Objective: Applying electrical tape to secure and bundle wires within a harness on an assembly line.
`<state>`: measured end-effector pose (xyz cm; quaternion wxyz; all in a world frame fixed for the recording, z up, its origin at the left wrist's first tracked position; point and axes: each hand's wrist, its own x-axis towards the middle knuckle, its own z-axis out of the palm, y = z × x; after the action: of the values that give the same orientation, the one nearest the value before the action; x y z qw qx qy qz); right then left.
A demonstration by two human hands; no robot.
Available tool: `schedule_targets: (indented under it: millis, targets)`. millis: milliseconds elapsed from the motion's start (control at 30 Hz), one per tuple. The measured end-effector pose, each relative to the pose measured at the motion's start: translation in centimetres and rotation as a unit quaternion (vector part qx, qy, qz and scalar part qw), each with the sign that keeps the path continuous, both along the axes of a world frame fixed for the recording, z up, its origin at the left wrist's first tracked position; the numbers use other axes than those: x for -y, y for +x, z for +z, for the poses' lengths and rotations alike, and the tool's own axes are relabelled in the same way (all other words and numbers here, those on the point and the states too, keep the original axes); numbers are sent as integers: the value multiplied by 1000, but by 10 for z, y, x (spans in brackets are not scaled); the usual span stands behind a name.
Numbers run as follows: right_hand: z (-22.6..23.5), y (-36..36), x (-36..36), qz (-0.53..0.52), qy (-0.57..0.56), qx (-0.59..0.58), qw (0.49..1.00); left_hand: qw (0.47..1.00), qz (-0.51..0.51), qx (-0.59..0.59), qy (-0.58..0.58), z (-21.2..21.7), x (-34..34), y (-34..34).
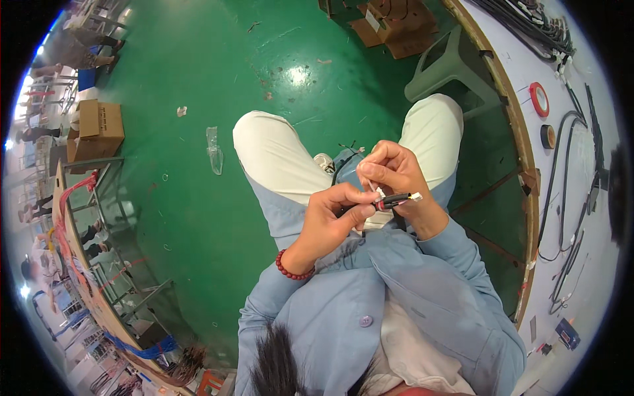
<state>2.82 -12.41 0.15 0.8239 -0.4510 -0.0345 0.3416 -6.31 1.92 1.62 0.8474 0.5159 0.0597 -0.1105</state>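
Black cable bundle [396, 198] sits over the lap, between the hands. Left hand [333, 218]: thumb and fingers closed on it by a red band, white connector [415, 197] poking out to the right. Right hand [396, 175]: thumb and index pinched together just beyond, seemingly on a thin pale lead [374, 187]; exact grip too small to confirm. Reads like left anchors so right's fingertips can do fine work; short ends exposed, working close to the body.

Around: desk [518, 69] on the right carries red tape [539, 99], dark tape [547, 136] and loose black cables [561, 178]. Pale stool [456, 72] far right, against the desk edge; open carton [399, 30] beyond. Clear plastic scrap [214, 152] on the green floor, left. Main obstruction: fingers hide part of the bundle.
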Motion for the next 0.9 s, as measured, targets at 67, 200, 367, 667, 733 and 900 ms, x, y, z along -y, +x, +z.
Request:
schedule_targets:
  millis: [67,200,367,667,733,900]
  targets:
    - [-1,-3,-2,1,-11,14,1000,1000,11,-1,-12,0,2,-1]
    - [-6,-3,-13,-20,-16,2,1000,995,68,41,57,-7,1,4]
    - [-6,6,-22,-25,31,-34,999,987,132,32,83,-4,7,14]
    - [-30,18,-33,57,34,-35,997,989,136,19,54,-13,-2,12]
    - [-41,14,-48,80,54,-68,993,973,227,22,29,-13,-1,18]
    - [-35,4,-40,275,-4,63,959,893,446,50,-35,-4,-44,32]
